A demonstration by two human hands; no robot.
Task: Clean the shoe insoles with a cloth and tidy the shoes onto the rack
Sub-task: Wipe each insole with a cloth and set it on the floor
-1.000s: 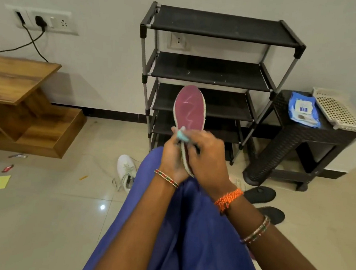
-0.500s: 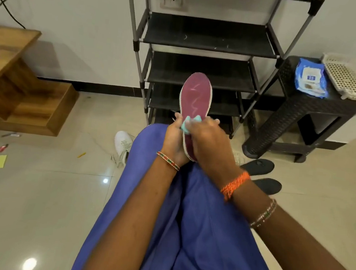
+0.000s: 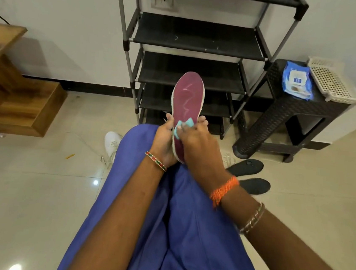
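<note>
A maroon insole [image 3: 187, 96] with a pale zigzag mark stands upright above my lap, toe end up. My left hand [image 3: 164, 141] grips its lower part from the left and behind. My right hand [image 3: 198, 145] pinches a small turquoise cloth [image 3: 183, 126] against the insole's face near the middle. The black four-shelf shoe rack [image 3: 195, 40] stands straight ahead against the wall, its shelves bare. A white sneaker [image 3: 111, 144] lies on the floor left of my knee, partly hidden by my blue clothing.
Two black slippers [image 3: 249, 175] lie on the floor to the right. A dark wicker stool [image 3: 289, 115] beside the rack carries a blue wipes pack [image 3: 296, 82] and a white basket [image 3: 334, 82]. A wooden shelf unit [image 3: 12, 95] stands at left; small litter dots the floor.
The view has tilted down and closer to the rack. The cloth in my right hand has shifted slightly across the insole's face; my left hand keeps its hold.
</note>
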